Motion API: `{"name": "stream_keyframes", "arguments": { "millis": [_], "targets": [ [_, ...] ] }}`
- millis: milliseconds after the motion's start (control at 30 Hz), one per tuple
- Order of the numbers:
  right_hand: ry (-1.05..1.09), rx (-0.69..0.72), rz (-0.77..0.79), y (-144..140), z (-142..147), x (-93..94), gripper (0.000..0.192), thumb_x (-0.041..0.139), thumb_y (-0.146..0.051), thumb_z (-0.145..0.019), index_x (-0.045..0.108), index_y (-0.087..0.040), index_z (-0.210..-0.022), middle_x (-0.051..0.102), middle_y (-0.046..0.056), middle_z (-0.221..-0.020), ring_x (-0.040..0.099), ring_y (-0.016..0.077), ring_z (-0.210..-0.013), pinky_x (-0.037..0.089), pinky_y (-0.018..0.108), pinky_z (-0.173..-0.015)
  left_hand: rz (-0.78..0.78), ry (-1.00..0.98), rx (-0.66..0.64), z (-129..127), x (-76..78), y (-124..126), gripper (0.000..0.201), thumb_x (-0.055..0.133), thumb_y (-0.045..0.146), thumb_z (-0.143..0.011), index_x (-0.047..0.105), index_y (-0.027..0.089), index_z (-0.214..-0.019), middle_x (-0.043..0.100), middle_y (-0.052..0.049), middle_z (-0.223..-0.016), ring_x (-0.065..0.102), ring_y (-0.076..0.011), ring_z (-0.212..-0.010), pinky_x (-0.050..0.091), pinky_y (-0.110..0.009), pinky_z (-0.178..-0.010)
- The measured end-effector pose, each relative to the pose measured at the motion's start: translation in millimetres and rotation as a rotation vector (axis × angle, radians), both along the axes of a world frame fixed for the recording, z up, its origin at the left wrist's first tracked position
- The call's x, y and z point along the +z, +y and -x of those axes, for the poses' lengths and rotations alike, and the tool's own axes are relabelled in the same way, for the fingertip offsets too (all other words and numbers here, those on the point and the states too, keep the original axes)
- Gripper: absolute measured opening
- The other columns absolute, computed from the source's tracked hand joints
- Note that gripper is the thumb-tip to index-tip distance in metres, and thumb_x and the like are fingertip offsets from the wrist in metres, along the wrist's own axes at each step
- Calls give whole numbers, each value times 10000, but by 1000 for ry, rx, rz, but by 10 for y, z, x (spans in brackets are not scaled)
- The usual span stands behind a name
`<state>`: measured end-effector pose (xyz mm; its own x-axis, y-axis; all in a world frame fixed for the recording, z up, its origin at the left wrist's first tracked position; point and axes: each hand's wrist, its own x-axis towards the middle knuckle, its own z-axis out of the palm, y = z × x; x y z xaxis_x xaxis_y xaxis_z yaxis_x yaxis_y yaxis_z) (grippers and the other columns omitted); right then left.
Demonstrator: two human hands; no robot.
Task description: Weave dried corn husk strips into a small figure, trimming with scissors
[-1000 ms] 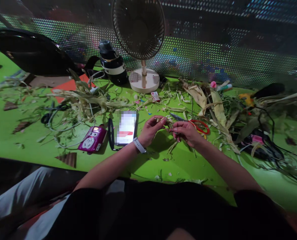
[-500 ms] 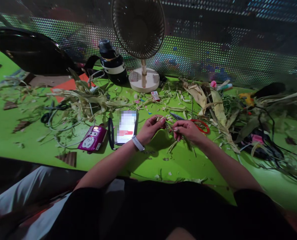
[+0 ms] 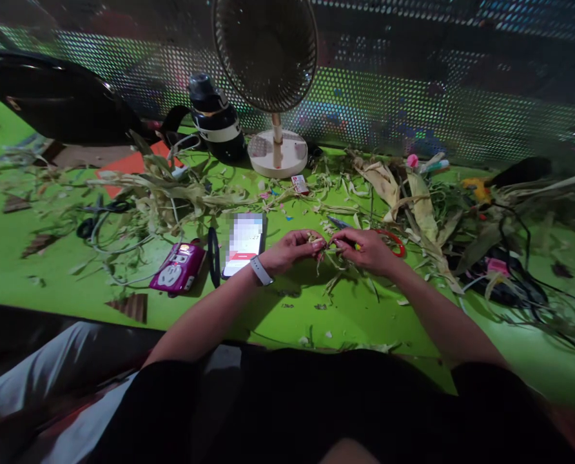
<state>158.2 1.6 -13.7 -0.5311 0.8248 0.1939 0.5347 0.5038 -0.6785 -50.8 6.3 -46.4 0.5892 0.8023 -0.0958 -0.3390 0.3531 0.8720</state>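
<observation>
My left hand (image 3: 294,250), with a pale band at the wrist, pinches a small bundle of dried corn husk strips (image 3: 319,256) between thumb and fingers. Close beside it on the right, my right hand (image 3: 365,248) is closed on the strips' other side, fingertips almost meeting the left ones. Loose husk strands hang below both hands over the green table (image 3: 287,328). Just behind the right hand lie scissors with red handles (image 3: 398,243), partly covered by that hand. A lit phone (image 3: 243,248) rests left of my left wrist.
A purple power adapter (image 3: 178,267) with a cable sits left of the phone. Heaps of husk (image 3: 164,193) lie at left and a larger husk (image 3: 420,203) at right. A fan (image 3: 278,154), a dark bottle (image 3: 218,132) and a black bag (image 3: 60,96) stand along the back.
My left hand has turned, its thumb now lying flatter and lower. My right hand has shifted slightly up and its fingers have moved along the strips.
</observation>
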Motion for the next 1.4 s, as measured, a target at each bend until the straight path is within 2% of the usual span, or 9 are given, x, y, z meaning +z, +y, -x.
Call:
{"name": "stream_keyframes", "arguments": {
  "millis": [267,400,567,733,933,1000,1200,1300,1400],
  "targets": [
    [-3,-136,19,90,-224,134,225,496,-315,-881,645,-180,-981,685,41,-752,575,155,-612,431,284,-607,-319,216,84,124,133,99,239,750,320,-708,665,155,-858,646,-21,-692,553,-79,-594,433,-180,-546],
    [49,-161,39,47,-121,89,211,515,-312,-873,656,-178,-956,677,66,-842,593,175,-700,461,313,-651,-289,188,64,119,172,67,265,759,248,-696,650,169,-924,602,1,-687,534,-76,-593,417,-181,-549],
    [46,78,68,2,64,8,205,489,-289,-887,650,-187,-964,650,91,-987,587,210,-925,455,377,-828,-249,132,76,119,122,64,259,764,186,-675,635,173,-899,607,-8,-803,576,-102,-720,458,-214,-678],
    [104,-1,159,-51,99,45,223,448,-298,-911,627,-176,-965,641,61,-942,586,182,-876,449,327,-789,-242,156,28,81,105,31,396,729,196,-721,542,198,-1070,638,-14,-807,604,-115,-732,470,-231,-686],
    [138,-40,102,-92,151,-23,235,517,-371,-890,620,-177,-806,629,27,-784,565,157,-741,436,296,-702,-335,241,-15,37,168,-22,401,749,245,-704,533,168,-1032,644,-36,-849,624,-132,-790,482,-256,-724],
    [214,-124,114,-60,136,-57,251,519,-393,-889,617,-179,-803,621,21,-750,562,151,-704,440,289,-667,-357,255,51,53,162,-5,434,743,274,-714,531,174,-1079,632,-11,-810,619,-126,-771,477,-256,-719],
    [473,-391,222,155,-36,-54,323,583,-508,-812,607,-186,-834,641,21,-742,576,142,-611,473,290,-605,-301,229,516,78,66,126,280,630,377,-809,587,170,-994,574,31,-640,557,-95,-617,463,-241,-657],
    [411,-363,218,166,-31,-27,299,580,-484,-820,615,-188,-842,653,22,-748,580,138,-595,469,284,-590,-297,263,559,34,51,151,285,621,425,-807,611,171,-937,639,-11,-793,607,-114,-761,471,-251,-742],
    [271,-266,150,85,91,-34,250,543,-426,-862,619,-188,-861,650,17,-752,584,134,-609,458,275,-593,-353,297,484,-29,57,109,393,500,528,-857,626,164,-938,664,-52,-914,618,-145,-875,470,-278,-804]
  ]
}}
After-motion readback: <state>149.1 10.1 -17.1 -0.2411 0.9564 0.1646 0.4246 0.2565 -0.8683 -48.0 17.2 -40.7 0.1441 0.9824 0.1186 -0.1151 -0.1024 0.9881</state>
